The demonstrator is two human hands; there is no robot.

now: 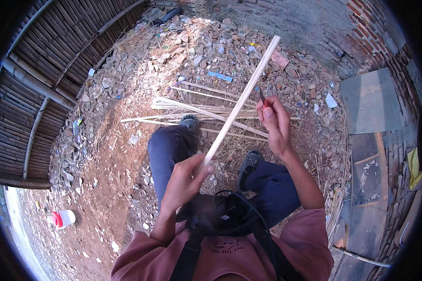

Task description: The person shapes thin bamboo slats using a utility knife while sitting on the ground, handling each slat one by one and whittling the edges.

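My left hand is closed round the lower end of a long pale wooden strip, which looks like split bamboo. The strip slants up and away to the right. In my right hand is a small knife with a red handle and a short dark blade pointing upward. The blade is just right of the strip, seemingly apart from it. Beyond my feet, several more pale strips lie in a loose pile on the ground, partly hidden behind the held strip and my right hand.
Rubble and litter cover the ground ahead. A bamboo-slat wall stands at left, a brick wall at the back. Grey boards lean at the right. A white container with a red lid lies at lower left.
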